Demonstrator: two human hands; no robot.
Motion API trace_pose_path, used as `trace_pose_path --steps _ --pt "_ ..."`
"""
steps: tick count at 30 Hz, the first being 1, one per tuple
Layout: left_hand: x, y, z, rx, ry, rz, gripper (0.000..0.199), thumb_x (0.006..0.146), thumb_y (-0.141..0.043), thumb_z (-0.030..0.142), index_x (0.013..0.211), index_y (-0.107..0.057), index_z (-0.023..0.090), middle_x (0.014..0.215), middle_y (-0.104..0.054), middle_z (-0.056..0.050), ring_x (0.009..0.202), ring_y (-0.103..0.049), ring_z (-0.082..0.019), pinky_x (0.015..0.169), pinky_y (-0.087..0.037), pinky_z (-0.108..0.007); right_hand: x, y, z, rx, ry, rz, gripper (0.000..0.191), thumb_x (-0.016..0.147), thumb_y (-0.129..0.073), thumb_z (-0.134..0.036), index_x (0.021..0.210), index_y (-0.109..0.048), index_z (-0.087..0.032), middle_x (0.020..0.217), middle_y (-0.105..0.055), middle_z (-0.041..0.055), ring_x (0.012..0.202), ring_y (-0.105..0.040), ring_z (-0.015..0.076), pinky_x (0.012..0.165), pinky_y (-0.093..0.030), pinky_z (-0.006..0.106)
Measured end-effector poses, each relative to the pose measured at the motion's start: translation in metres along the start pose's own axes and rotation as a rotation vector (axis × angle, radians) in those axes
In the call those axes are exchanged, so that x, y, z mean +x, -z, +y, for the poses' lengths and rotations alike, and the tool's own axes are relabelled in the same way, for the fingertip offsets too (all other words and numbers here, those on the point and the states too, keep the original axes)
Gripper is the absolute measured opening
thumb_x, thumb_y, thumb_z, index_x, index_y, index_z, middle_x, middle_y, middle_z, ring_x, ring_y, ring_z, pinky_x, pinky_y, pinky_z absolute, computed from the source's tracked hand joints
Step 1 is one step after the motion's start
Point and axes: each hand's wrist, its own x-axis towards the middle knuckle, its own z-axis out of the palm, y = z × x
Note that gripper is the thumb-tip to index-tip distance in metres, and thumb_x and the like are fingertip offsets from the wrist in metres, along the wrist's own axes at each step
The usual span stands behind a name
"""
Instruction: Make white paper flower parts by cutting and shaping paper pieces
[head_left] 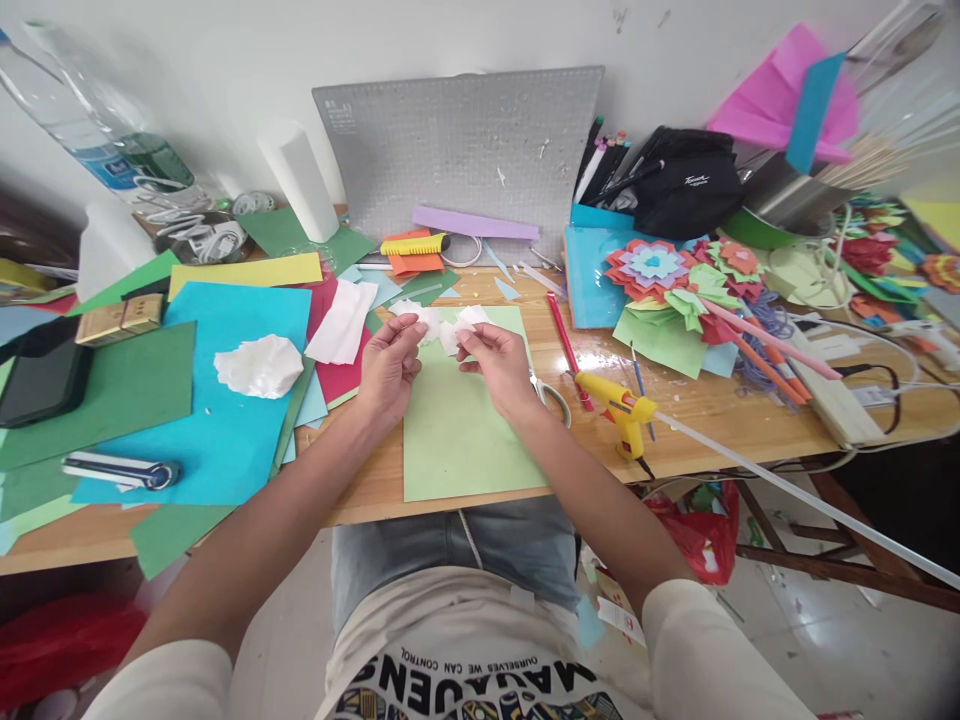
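Observation:
My left hand [388,368] and my right hand [496,362] are raised just over a light green paper sheet [461,440] on the wooden table [705,420]. Both pinch a crumpled piece of white tissue paper [444,328] stretched between their fingertips. A second crumpled white tissue piece [259,366] lies on a blue sheet [217,400] to the left. A flat white tissue strip [343,322] rests on red paper beside my left hand. Scissors [551,397] lie partly hidden under my right wrist.
A yellow glue gun [619,408] with a long white stick lies to the right. Paper flowers [675,280], a black pouch [686,185], a grey cutting mat [465,150] and bottles [90,130] stand at the back. A phone [41,380] and a cutter [120,470] lie on the left.

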Motion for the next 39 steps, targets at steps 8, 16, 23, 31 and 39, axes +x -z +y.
trace_pose_path --steps 8,16,23,31,39 --pt "-0.001 -0.001 -0.007 0.166 -0.08 -0.054 0.033 0.062 -0.085 0.033 0.088 -0.069 0.019 0.074 -0.061 0.003 0.047 -0.03 -0.003 0.043 -0.021 -0.023 -0.001 -0.001 0.004 -0.147 0.105 -0.039 0.033 0.079 -0.068 -0.051 0.084 -0.071 -0.019 0.076 -0.066 0.0016 0.068 -0.062 0.0133 0.062 -0.057 0.025" --pt "-0.004 -0.001 -0.009 0.238 -0.125 -0.101 0.043 0.064 -0.084 0.033 0.102 -0.069 0.021 0.083 -0.068 0.0 0.052 -0.04 -0.005 0.046 -0.026 -0.022 -0.001 -0.001 0.003 -0.121 0.079 -0.019 0.031 0.078 -0.069 -0.049 0.083 -0.071 -0.018 0.074 -0.065 0.0011 0.067 -0.063 0.0132 0.061 -0.056 0.025" --pt "0.0 0.0 -0.011 0.385 -0.296 -0.071 0.036 0.067 -0.082 0.031 0.098 -0.069 0.019 0.087 -0.071 -0.004 0.068 -0.058 -0.011 0.055 -0.036 -0.022 0.0 0.001 0.0 -0.118 0.099 0.004 0.033 0.077 -0.07 -0.05 0.089 -0.072 -0.019 0.083 -0.069 0.0033 0.071 -0.064 0.0138 0.062 -0.056 0.025" --pt "0.05 0.012 0.022 0.708 -0.35 0.023 0.031 0.068 -0.078 0.023 0.098 -0.071 0.017 0.08 -0.071 -0.005 0.063 -0.055 -0.013 0.058 -0.039 -0.026 0.013 0.017 0.0 -0.143 0.104 0.172 0.031 0.081 -0.062 -0.048 0.086 -0.072 -0.019 0.08 -0.069 0.0023 0.067 -0.061 0.0132 0.061 -0.053 0.025" --pt "0.057 0.012 0.04 1.166 -0.503 0.114 0.035 0.077 -0.071 0.011 0.111 -0.069 0.016 0.106 -0.067 -0.007 0.082 -0.054 -0.018 0.082 -0.041 -0.035 0.013 0.017 0.006 -0.389 0.219 0.141 0.026 0.083 -0.06 -0.042 0.083 -0.072 -0.02 0.082 -0.072 0.0036 0.072 -0.062 0.017 0.073 -0.05 0.03"
